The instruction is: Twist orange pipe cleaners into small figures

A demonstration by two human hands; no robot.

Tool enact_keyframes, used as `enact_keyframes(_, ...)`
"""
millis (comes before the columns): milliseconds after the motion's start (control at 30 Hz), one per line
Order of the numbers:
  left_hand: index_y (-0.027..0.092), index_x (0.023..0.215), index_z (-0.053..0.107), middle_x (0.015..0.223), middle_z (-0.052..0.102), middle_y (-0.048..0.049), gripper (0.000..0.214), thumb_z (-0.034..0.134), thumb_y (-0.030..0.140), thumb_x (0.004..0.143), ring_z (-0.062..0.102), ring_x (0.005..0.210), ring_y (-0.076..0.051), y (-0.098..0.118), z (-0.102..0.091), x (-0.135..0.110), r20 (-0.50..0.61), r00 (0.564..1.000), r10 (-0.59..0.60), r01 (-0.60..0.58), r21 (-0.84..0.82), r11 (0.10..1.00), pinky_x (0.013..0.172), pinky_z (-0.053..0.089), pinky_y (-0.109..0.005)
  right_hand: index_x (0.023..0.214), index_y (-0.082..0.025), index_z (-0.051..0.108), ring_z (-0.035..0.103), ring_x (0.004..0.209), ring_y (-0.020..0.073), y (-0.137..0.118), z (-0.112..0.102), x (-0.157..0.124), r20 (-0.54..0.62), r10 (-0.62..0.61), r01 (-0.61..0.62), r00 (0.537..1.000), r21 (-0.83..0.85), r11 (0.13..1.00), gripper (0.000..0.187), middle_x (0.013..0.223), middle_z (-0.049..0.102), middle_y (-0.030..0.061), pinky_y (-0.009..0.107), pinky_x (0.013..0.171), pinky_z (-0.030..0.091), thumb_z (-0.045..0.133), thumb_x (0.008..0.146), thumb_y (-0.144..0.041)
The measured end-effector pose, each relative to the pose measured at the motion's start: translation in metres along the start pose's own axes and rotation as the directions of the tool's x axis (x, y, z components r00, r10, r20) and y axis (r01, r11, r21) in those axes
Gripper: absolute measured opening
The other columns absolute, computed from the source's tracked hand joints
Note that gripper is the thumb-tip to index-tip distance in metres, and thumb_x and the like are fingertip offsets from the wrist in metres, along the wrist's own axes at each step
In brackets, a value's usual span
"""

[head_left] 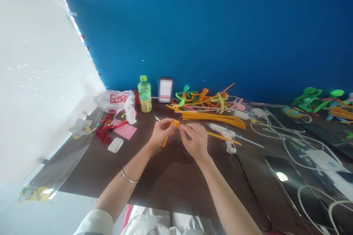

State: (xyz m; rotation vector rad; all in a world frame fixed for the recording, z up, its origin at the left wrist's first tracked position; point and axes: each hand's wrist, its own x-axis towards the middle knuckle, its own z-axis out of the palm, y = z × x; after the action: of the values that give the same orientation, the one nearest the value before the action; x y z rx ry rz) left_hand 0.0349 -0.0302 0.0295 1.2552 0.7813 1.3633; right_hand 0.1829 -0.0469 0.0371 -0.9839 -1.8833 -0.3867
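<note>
Above the middle of the dark table, my left hand [162, 132] pinches a small bundle of orange pipe cleaners [174, 123], with two short ends hanging below the fingers. My right hand [195, 139] closes its fingertips on the other side of the same orange piece. A long orange pipe cleaner [224, 138] sticks out to the right from behind my right hand; whether it joins the held piece is hidden. Just beyond the hands lies a thick bunch of orange pipe cleaners [212, 118]. Right of my right hand rests a white glue gun [228, 137].
A green-capped bottle [145, 95], a propped phone [166, 90] and pipe-cleaner figures [204, 97] stand along the blue wall. Leftward are a plastic bag [117, 102], pink paper [125, 130] and a white case [116, 145]. A dark phone [292, 181] and cables lie at right.
</note>
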Motion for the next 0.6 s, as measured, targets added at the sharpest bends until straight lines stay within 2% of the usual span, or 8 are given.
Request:
enact_keyframes(233,0.013,0.087,0.067,0.062,0.061,-0.0017,0.027,0.066,0.033,0.068,0.051,0.052,-0.008,0.001,-0.002,0.000,0.018,1.000,0.017,-0.016,-0.035,0.999,0.054,0.041,-0.024,0.082,-0.020,0.065,0.051,0.064,0.0128,0.001,-0.006,0.004,-0.072,0.010,-0.011,0.997,-0.010,1.000,0.009,0.068,0.062,0.0013,0.028,0.063,0.033,0.059,0.077,-0.018)
enact_keyframes(500,0.016,0.092,0.068,0.082,0.065,-0.0057,0.031,0.067,0.035,0.068,0.054,0.061,-0.010,0.009,0.001,-0.002,0.032,0.997,0.063,-0.065,0.054,0.996,0.057,0.043,-0.024,0.084,-0.024,0.065,0.051,0.065,0.0145,0.002,-0.013,0.006,0.038,-0.041,0.045,0.998,-0.118,0.992,0.011,0.072,0.063,0.0016,0.031,0.064,0.030,0.054,0.081,-0.021)
enact_keyframes(600,0.016,0.091,0.069,0.085,0.064,-0.0066,0.031,0.067,0.035,0.067,0.055,0.066,-0.011,0.008,0.002,-0.003,0.039,0.995,0.096,-0.099,0.097,0.990,0.059,0.044,-0.024,0.083,-0.023,0.063,0.051,0.066,0.0148,0.001,-0.012,0.005,0.061,-0.025,0.031,0.998,-0.107,0.994,0.011,0.073,0.063,0.0018,0.031,0.065,0.030,0.052,0.082,-0.021)
